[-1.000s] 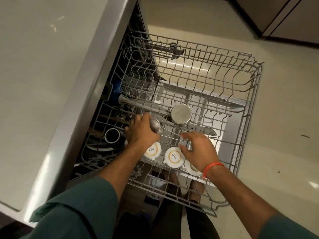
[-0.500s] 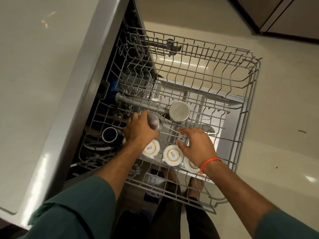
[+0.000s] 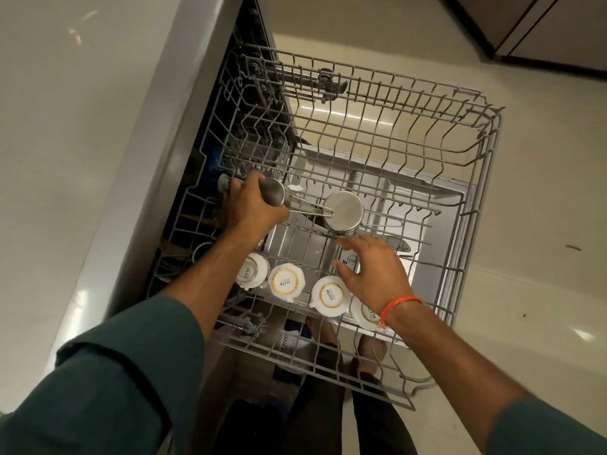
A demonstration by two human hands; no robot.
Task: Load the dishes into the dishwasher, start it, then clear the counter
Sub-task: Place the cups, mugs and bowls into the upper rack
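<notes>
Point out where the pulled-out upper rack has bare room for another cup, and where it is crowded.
Free: the far half of the upper rack, beyond the upturned steel cup, out to the right wall. Crowded: the near row of four white cups, with the right hand open above it, and the left-middle, where the left hand grips a steel vessel.

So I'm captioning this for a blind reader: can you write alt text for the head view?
A person's left hand grips a small steel cup over a pulled-out dishwasher rack, while the open right hand hovers near an upturned steel cup. Four white cups sit upside down along the rack's near side.
</notes>
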